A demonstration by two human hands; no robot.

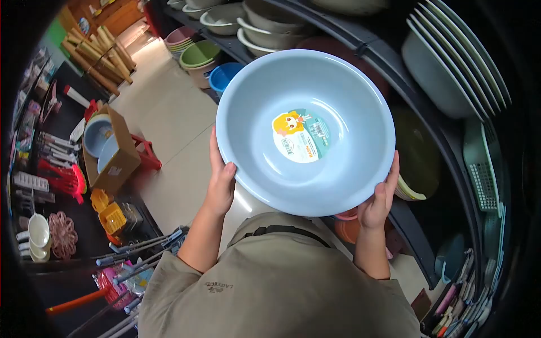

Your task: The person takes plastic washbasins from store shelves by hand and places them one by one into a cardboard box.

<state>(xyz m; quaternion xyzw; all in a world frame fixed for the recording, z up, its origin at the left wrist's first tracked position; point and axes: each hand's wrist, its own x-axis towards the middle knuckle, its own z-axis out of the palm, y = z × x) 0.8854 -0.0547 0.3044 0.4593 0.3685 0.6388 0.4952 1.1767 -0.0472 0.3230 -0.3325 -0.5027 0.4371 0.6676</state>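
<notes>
A round light-blue plastic basin (265, 163) is held up in front of my body, its open side facing me. On its inner bottom is a label (298, 135) with a cartoon figure. My left hand (221, 183) grips the lower left rim, thumb over the edge and fingers behind it. At the lower right rim, my right hand (380, 203) holds the basin the same way, its fingers partly hidden by the rim.
Dark shelves (394, 73) with stacked basins (445, 67) stand at the right and top. On the left are a cardboard box (120, 155) holding basins, a red stool (147, 153) and hanging brushes (65, 177). Bamboo poles (98, 53) lean at the upper left. Mop handles (141, 245) lie near my left elbow.
</notes>
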